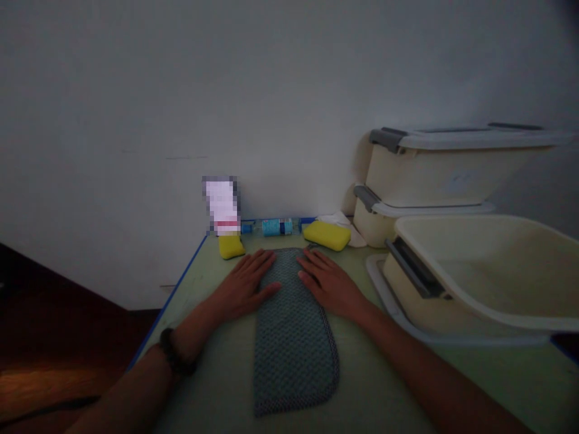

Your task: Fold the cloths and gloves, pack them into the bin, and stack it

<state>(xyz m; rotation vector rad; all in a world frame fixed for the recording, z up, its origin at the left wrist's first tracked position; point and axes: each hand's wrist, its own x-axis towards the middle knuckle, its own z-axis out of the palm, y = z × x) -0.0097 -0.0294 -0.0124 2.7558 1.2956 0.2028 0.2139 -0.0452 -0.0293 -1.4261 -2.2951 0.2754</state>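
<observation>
A grey-green woven cloth (pixel 294 343) with a dark stitched border lies flat on the table, its long side running away from me; it looks folded. My left hand (pixel 246 283) rests flat over its far left edge, fingers stretched out. Across from it, my right hand (pixel 332 286) lies on the far right edge with fingers extended. Neither hand grips anything. Just beyond the fingertips are a yellow sponge (pixel 326 235) on the right and a smaller-looking yellow block (pixel 230 247) on the left.
A clear plastic bottle with a blue label (pixel 277 227) lies along the back edge of the pale green table (pixel 217 374). Some white crumpled material (pixel 337 219) is behind the sponge. Lidded bins (pixel 434 175) are stacked at right, with an open bin (pixel 416 301) in front. A blurred-out upright screen (pixel 221 205) stands at left.
</observation>
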